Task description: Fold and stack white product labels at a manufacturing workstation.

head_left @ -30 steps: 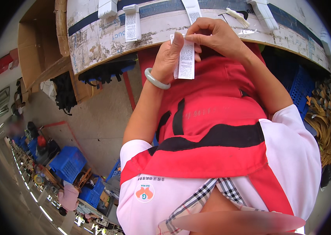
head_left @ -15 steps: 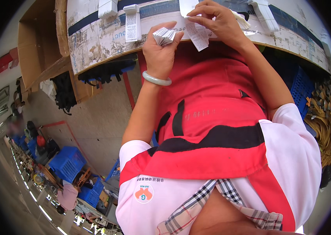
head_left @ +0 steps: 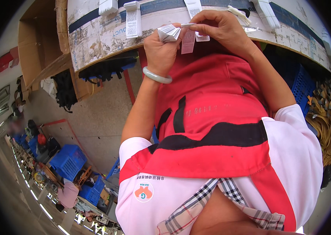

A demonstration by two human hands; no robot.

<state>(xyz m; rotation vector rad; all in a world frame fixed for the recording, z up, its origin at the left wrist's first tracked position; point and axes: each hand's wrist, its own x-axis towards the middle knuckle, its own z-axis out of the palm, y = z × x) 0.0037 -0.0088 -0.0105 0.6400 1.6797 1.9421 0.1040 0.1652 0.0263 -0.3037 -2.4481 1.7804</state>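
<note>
- The left hand (head_left: 160, 53) is at the near edge of the table (head_left: 95, 51), its fingers closed around a fanned bundle of white labels (head_left: 168, 33).
- The right hand (head_left: 223, 30), also over the table's near edge, pinches the upper end of a single label (head_left: 188, 44) between thumb and fingertips; this label hangs down past that edge.
- The left thumb tip is right beside the pinched end; whether it touches the label cannot be told.
- A pale bangle (head_left: 156, 75) circles the left wrist, just off the table's near side.
- On the table, left of the hands, lies a stack of printed labels (head_left: 133, 24); farther left, toward the table's far side, is a bundle of white strips (head_left: 108, 7).
- Toward the table's right part lie a cream-coloured bundle (head_left: 239, 15) and more white strips (head_left: 266, 15).
- A red apron (head_left: 212, 92) covers the person's front, close against the table's near edge.
- An open cardboard box (head_left: 42, 43) stands just left of the table.
- A blue crate (head_left: 301, 88) sits below the table's right part.
</note>
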